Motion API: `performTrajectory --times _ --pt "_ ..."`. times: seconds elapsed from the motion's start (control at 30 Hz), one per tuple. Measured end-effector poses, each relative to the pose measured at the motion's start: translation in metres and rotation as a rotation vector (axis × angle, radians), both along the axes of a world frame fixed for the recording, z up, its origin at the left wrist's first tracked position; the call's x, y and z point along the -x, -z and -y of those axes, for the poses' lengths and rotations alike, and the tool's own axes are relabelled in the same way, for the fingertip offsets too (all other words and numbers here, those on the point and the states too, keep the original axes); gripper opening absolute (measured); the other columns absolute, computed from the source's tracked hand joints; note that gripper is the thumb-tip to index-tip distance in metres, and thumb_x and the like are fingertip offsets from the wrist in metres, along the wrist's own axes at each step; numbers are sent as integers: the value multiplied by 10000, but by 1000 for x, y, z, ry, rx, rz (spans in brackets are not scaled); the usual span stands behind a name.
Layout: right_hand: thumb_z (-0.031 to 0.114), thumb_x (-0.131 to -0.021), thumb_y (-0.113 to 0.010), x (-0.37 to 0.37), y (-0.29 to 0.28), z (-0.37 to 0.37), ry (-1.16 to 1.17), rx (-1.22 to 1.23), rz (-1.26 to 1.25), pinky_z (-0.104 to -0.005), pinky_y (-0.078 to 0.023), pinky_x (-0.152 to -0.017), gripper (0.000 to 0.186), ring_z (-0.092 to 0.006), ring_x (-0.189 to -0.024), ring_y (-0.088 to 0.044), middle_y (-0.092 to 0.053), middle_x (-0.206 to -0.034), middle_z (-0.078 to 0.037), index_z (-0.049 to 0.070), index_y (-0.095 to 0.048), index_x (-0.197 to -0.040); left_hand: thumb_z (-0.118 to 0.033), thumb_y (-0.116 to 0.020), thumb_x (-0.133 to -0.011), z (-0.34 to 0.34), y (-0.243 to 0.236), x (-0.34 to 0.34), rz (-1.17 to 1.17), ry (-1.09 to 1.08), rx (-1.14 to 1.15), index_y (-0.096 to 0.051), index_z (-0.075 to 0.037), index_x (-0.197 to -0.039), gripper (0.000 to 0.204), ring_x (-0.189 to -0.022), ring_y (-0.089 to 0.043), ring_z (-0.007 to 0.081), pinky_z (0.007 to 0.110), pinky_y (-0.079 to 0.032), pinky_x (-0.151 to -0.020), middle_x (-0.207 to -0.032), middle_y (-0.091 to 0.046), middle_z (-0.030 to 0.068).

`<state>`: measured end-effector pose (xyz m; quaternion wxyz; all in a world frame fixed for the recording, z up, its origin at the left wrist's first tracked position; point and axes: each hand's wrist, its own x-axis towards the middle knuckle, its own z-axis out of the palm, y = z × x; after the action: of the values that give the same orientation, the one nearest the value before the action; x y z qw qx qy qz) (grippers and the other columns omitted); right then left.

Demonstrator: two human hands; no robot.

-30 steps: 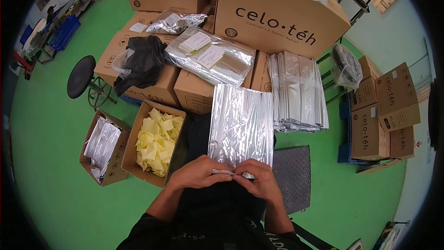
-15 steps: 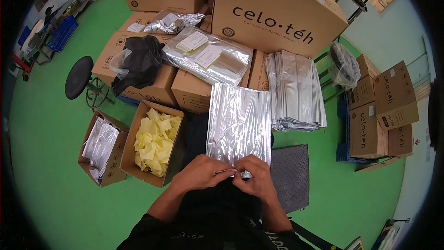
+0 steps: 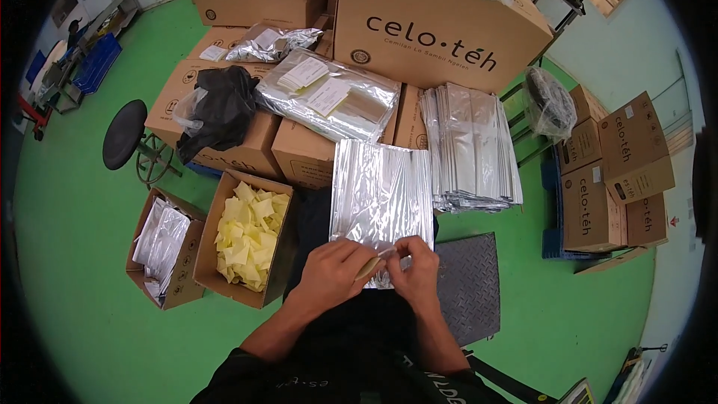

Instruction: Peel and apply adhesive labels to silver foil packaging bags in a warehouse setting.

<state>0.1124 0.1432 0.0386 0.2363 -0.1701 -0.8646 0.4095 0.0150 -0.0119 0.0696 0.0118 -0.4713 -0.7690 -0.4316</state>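
Note:
My left hand [image 3: 336, 273] is closed on a small pale paper piece [image 3: 366, 269], cream with a white edge, perhaps a label. My right hand [image 3: 411, 269] pinches at the far end of that piece, its index finger bent. Both hands are over the near end of a shiny silver foil bag [image 3: 378, 179], which lies flat in front of my body. A thick stack of flat silver bags [image 3: 471, 142] is to its right. To the left, a carton [image 3: 277, 254] holds crumpled yellow paper pieces [image 3: 250, 236]. What is under the fingertips is partly hidden.
Cartons [image 3: 441, 22] pile up ahead, bearing a foil package with white labels [image 3: 325, 93] and a black plastic bag [image 3: 224, 105]. A carton of silver scraps [image 3: 161, 243] and a stool [image 3: 123, 135] stand left; stacked cartons [image 3: 583, 209] and a metal floor plate [image 3: 467, 299] are right.
Both hands have risen slightly. My left hand has turned, with its paper piece now tilted upward toward the right instead of lying level, and my right fingertips have moved up with it.

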Motion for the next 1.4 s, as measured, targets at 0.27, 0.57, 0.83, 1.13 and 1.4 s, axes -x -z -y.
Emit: performTrajectory --times 0.27,0.57,0.83,1.13,1.4 --pt "59 -864 -699 -9 -10 -9 -81 527 153 -262 -495 -642 115 -104 -704 -619 -673 -796 -60 -28 -662 -929 -76 -770 -808 -9 3 -6 287 -22 -63 -657 -14 -999 230 -861 -655 289 347 -520 -726 -886 -645 121" --pt "23 -873 -701 -12 -18 -6 -170 490 51 -244 -485 -652 90 -84 -722 -599 -663 -815 -40 -16 -663 -944 -64 -727 -848 -9 8 -3 452 52 -139 -672 5 -949 134 -797 -677 268 338 -530 -719 -906 -670 130" --pt "-56 -874 -574 -10 -4 -8 1 907 -334 -263 -520 -698 69 -124 -764 -640 -653 -876 -75 10 -560 -883 -113 -628 -962 -3 36 -11 1159 119 -465 -633 -3 -1050 140 -871 -659 181 320 -522 -760 -954 -664 80" --pt "68 -976 -543 -15 -13 -47 373 1094 -359 -310 -544 -623 141 -145 -643 -592 -511 -764 1 87 -482 -1102 -121 -614 -961 -1 34 10 1067 -207 -721 -601 -9 -967 113 -769 -592 129 263 -483 -696 -945 -663 99" --pt "103 -936 -659 -2 -27 -22 -46 796 92 -224 -482 -681 206 -87 -773 -596 -655 -921 -42 -32 -670 -1090 -82 -752 -742 -18 23 3 -198 -101 -184 -651 -46 -928 215 -822 -670 232 339 -519 -714 -1073 -671 87"
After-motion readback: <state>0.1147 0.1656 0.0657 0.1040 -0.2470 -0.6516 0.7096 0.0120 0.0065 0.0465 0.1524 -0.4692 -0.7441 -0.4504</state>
